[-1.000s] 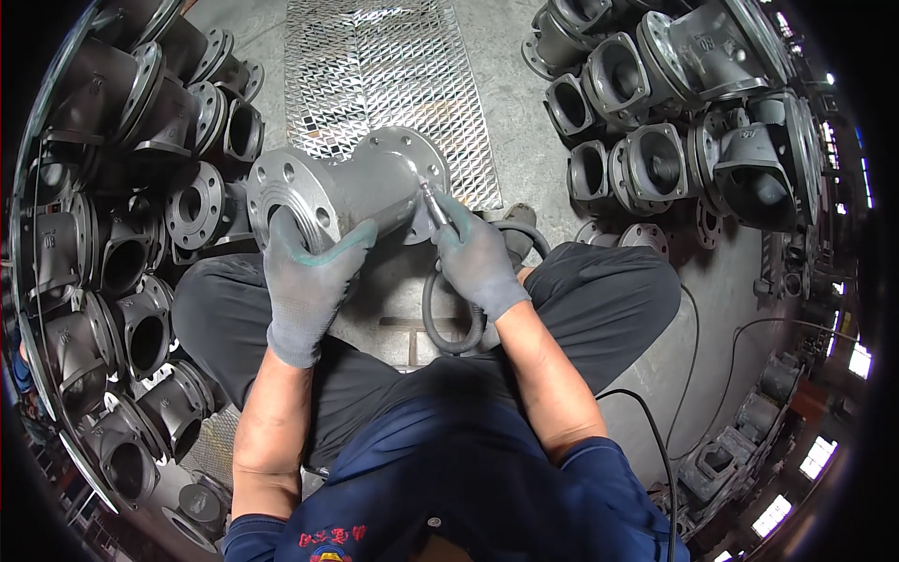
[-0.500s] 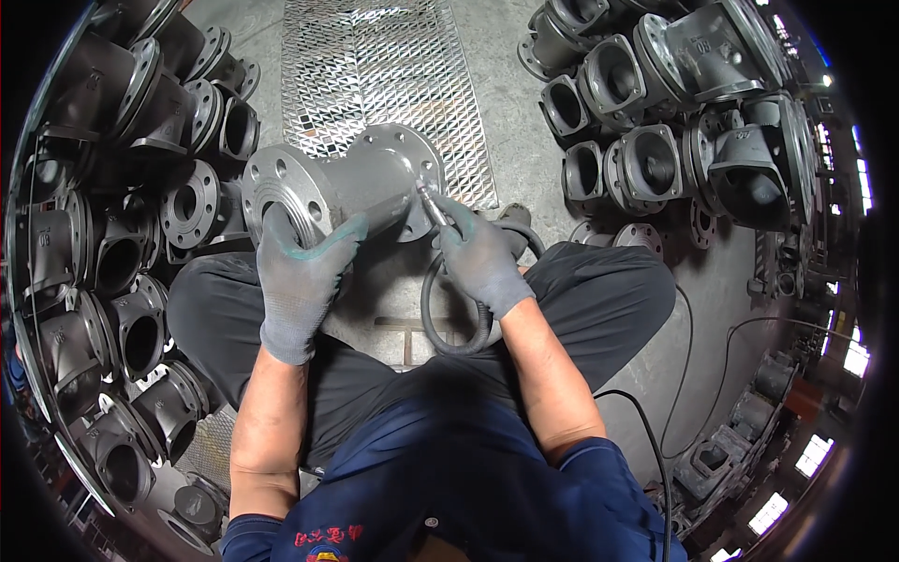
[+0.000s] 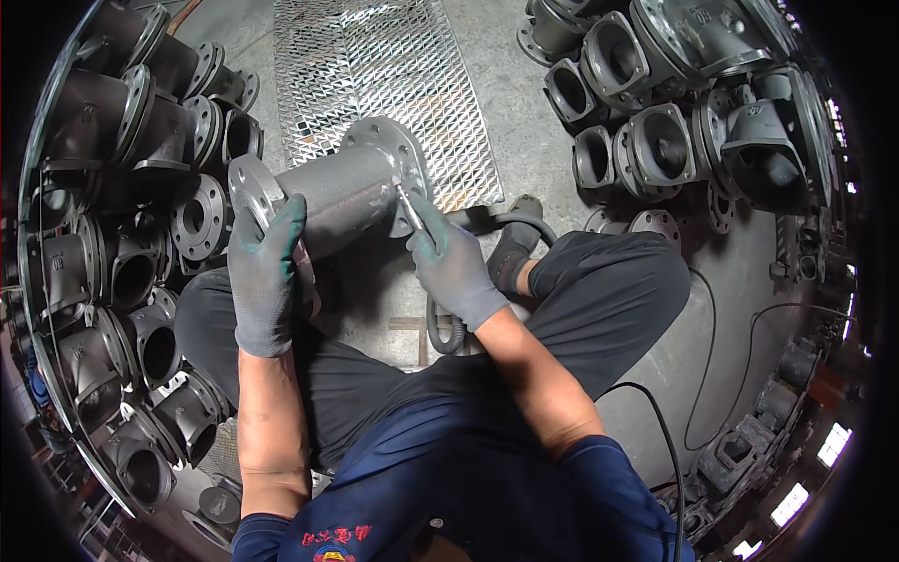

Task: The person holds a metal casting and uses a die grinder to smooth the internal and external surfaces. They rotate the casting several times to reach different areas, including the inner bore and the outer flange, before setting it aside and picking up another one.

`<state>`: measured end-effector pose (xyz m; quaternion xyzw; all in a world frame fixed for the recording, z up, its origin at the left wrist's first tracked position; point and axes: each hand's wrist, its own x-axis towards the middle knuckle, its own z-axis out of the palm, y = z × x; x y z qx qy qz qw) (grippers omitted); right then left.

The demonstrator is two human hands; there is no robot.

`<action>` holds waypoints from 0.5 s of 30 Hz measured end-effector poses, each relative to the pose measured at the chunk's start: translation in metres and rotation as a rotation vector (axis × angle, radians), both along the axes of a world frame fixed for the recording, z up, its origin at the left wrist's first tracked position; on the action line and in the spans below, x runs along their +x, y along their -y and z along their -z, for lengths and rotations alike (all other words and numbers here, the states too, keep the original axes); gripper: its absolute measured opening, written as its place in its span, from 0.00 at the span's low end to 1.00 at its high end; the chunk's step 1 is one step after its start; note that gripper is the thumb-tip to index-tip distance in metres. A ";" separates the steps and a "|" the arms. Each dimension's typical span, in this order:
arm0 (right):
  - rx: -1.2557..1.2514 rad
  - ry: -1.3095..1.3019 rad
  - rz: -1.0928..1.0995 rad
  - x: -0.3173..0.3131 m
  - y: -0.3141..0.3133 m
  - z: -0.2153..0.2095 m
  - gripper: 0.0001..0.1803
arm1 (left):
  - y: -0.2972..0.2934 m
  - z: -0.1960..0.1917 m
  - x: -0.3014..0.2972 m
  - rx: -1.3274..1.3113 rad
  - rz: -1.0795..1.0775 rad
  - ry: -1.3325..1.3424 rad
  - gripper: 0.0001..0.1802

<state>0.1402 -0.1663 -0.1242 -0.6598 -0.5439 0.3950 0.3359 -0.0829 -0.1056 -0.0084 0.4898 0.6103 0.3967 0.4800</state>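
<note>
We are steadying a flanged casting (image 3: 328, 197) before our legs (image 3: 609, 290), judging it heavy, rigid, best held by its rims; our left hand (image 3: 262, 262) is clamping fingers on its left flange (image 3: 251, 178), our right hand (image 3: 454, 264) is pinching a slim tool (image 3: 408, 207).

Your gloved left hand (image 3: 262, 286) points upward, thumb extended, above a nearly upright left forearm (image 3: 272, 426); your gloved right hand (image 3: 453, 270) is curled closed, its right forearm (image 3: 534, 375) slanting inward. Your knees (image 3: 655, 276) splay wide.
</note>
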 end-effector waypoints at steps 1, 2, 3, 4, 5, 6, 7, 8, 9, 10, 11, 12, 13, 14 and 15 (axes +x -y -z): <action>-0.001 -0.028 -0.012 0.002 0.001 0.002 0.32 | -0.002 0.001 0.000 -0.015 -0.038 -0.026 0.21; -0.001 -0.055 -0.025 0.003 0.001 0.005 0.32 | -0.004 0.001 0.001 -0.030 -0.077 -0.051 0.21; 0.051 -0.012 -0.042 0.001 0.004 0.011 0.32 | -0.003 0.004 -0.001 0.008 -0.071 -0.063 0.20; 0.049 -0.015 -0.042 -0.003 0.005 0.010 0.32 | -0.003 0.008 -0.003 0.043 -0.067 -0.074 0.19; 0.058 -0.028 -0.037 -0.007 0.006 0.008 0.33 | -0.003 0.011 -0.011 0.048 -0.006 -0.206 0.17; 0.067 -0.041 -0.033 -0.012 0.007 0.006 0.34 | -0.002 0.013 -0.016 0.050 0.025 -0.273 0.19; 0.077 -0.053 -0.028 -0.015 0.007 0.006 0.35 | -0.002 0.016 -0.019 0.053 0.055 -0.339 0.22; 0.078 -0.054 -0.028 -0.018 0.005 0.006 0.35 | -0.002 0.017 -0.020 0.072 0.052 -0.336 0.21; 0.083 -0.060 -0.016 -0.020 0.003 0.006 0.36 | -0.001 0.017 -0.018 0.080 0.051 -0.335 0.20; 0.086 -0.066 -0.005 -0.021 0.002 0.007 0.37 | -0.002 0.016 -0.016 0.091 0.049 -0.333 0.20; 0.086 -0.066 -0.005 -0.021 0.004 0.006 0.37 | -0.002 0.011 -0.006 0.089 -0.017 -0.231 0.14; 0.088 -0.044 -0.022 -0.021 0.006 0.005 0.37 | -0.002 0.010 -0.004 0.086 -0.051 -0.180 0.14; 0.090 -0.022 -0.039 -0.021 0.008 0.003 0.38 | -0.002 0.009 -0.001 0.087 -0.083 -0.128 0.16; 0.089 -0.021 -0.039 -0.021 0.009 0.004 0.38 | -0.002 0.009 -0.002 0.099 -0.072 -0.160 0.16; 0.108 -0.030 -0.041 -0.022 0.010 0.006 0.38 | -0.003 0.009 -0.003 0.108 -0.067 -0.175 0.17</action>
